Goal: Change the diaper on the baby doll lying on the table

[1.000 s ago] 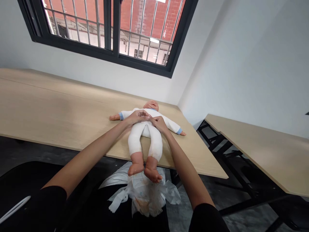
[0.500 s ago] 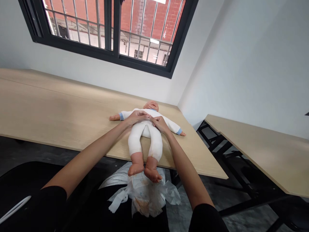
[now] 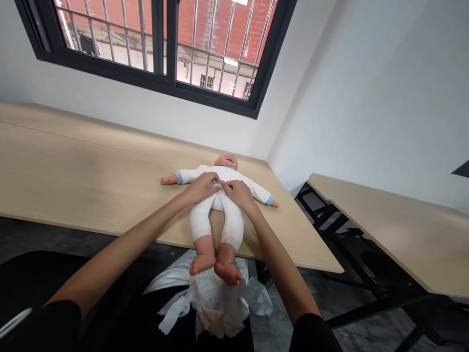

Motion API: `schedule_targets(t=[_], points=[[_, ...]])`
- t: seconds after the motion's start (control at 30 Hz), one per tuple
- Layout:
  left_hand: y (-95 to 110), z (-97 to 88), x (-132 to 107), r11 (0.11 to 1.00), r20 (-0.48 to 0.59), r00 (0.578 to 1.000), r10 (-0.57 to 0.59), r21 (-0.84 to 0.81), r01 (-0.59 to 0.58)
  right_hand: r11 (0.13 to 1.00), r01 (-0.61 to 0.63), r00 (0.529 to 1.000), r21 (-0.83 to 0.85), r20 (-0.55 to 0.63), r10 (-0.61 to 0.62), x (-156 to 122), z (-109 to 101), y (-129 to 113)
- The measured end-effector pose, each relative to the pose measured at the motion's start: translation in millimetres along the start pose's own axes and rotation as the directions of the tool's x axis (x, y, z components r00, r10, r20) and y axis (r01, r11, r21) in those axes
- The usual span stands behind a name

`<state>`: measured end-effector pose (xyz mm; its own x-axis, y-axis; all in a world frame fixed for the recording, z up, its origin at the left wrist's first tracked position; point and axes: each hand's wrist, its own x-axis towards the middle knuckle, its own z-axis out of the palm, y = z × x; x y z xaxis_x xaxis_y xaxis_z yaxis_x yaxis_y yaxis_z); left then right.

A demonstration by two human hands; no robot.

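A baby doll (image 3: 226, 172) lies on its back on a pale wood table (image 3: 91, 161), arms spread, in a white onesie (image 3: 201, 220) with blue cuffs. Its bare feet (image 3: 216, 264) stick out past the table's front edge. My left hand (image 3: 202, 187) and my right hand (image 3: 238, 192) meet at the onesie's middle, just above the legs, fingertips pinching the fabric. A crumpled white disposable diaper (image 3: 216, 305) lies below the feet, beyond the table edge, partly hidden behind them.
A second wood table (image 3: 388, 230) stands to the right on a black metal frame (image 3: 330, 220). The long table runs along a white wall under a barred window (image 3: 157, 49). Dark clothing fills the lower left, above a grey concrete floor.
My hands have slid slightly down the doll's front towards the top of the legs. The whole view has shifted a little as my head moved.
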<state>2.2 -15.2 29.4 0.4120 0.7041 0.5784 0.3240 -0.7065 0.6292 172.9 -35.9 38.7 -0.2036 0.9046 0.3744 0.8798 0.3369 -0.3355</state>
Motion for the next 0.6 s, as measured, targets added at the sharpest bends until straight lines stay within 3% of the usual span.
schedule_targets(t=[0.07,0.13,0.2,0.27,0.33,0.43,0.5,0.53,0.6], points=[[18,-5.8,-25,0.999,0.100,0.994,0.032,0.028,-0.035,0.994,0.049,0.999,-0.096,0.009,-0.048,-27,-9,-8],[41,-13.8,-58,0.999,0.199,0.979,0.040,0.021,-0.045,0.987,0.121,0.990,-0.108,-0.055,-0.128,-67,-23,-16],[66,-24.2,-92,0.999,0.225,0.973,-0.038,0.001,0.039,0.988,0.157,0.985,0.004,-0.072,-0.157,-115,-39,-21],[85,-35.6,-123,0.986,0.272,0.954,-0.126,-0.070,0.150,0.975,0.097,0.995,0.199,-0.032,-0.092,-162,-54,-22],[95,-45.2,-147,0.954,0.348,0.922,-0.171,-0.174,0.243,0.934,-0.014,0.992,0.358,0.125,-0.033,-201,-61,-17],[90,-48.2,-170,0.828,0.606,0.768,-0.208,-0.309,0.468,0.895,-0.183,0.892,0.407,0.451,-0.023,-239,-49,2],[78,-39.3,-180,0.807,0.707,0.676,-0.209,-0.265,0.527,0.909,-0.223,0.828,0.352,0.561,-0.014,-250,-29,16],[70,-31.8,-184,0.835,0.703,0.672,-0.232,-0.211,0.509,0.921,-0.235,0.810,0.310,0.587,0.009,-253,-16,22],[53,-12.4,-193,0.895,0.609,0.729,-0.312,-0.068,0.440,0.940,-0.232,0.783,0.252,0.621,0.027,-255,7,28]])
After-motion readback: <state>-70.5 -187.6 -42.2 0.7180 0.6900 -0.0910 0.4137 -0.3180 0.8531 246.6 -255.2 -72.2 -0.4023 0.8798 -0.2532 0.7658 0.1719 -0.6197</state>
